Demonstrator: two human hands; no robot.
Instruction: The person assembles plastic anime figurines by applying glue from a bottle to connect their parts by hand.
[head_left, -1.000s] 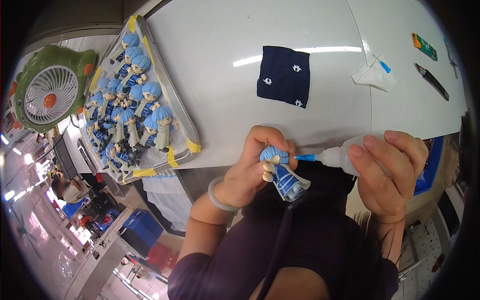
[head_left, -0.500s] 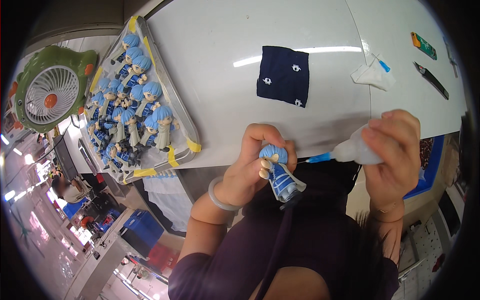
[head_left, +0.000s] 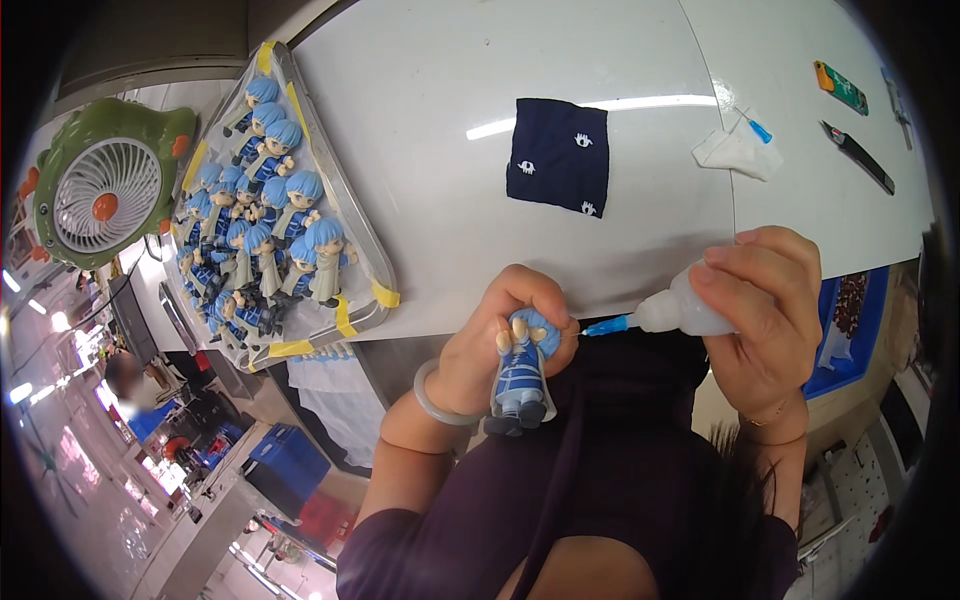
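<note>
Left grip [head_left: 480,345] and right grip [head_left: 765,335] curled

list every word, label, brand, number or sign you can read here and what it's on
No text can be read.
Small green item with an orange end: seems to carry marks, too small to read.
Dark blue cloth: white motifs, not words.
White bottle in the right hand: no print I can make out.
Background: too blurred to tell.
</note>
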